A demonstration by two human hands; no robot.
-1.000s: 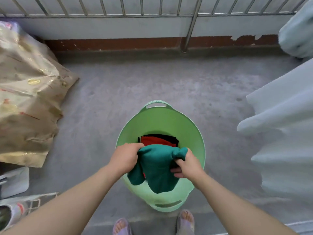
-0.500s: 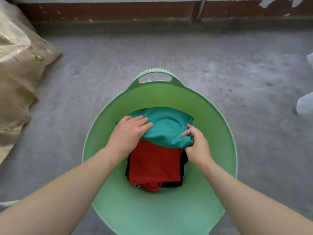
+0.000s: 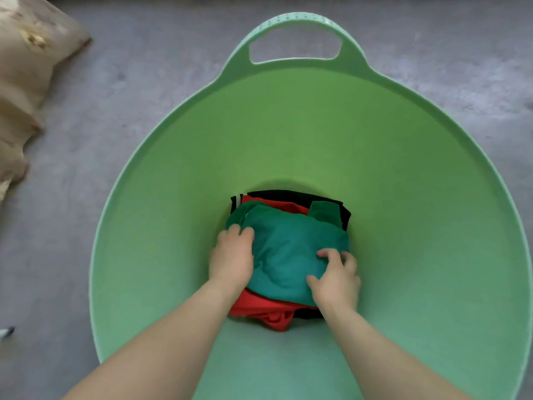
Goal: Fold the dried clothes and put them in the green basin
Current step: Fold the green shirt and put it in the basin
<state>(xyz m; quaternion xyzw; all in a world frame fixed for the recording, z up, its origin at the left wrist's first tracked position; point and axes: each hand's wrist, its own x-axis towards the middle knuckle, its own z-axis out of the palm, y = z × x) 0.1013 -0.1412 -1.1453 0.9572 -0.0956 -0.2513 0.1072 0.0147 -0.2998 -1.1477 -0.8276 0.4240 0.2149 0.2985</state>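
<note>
Three folded garments lie stacked at the bottom of the green basin, which stands on the grey concrete floor with its handle at 12 o'clock from where I watch. Topmost is the teal garment. It lies on the red garment, which pokes out at 6 o'clock and shows as a thin strip at 12 o'clock. Under both is the black garment, visible along the far edge from 11 to 2 o'clock, with white stripes at its 11 o'clock corner. Both bare forearms reach down into the basin from 6 o'clock. My left hand sits on the 9 o'clock side of the teal garment, its fingers curled over that edge and grasping the cloth. My right hand rests on the 4 o'clock corner, fingers bent and spread with the tips and thumb on the fabric. The feed is soft there, so I cannot tell whether they pinch a fold or only press. Off at 10 o'clock, apart from the basin's rim, a crumpled beige cloth lies on the floor.
</note>
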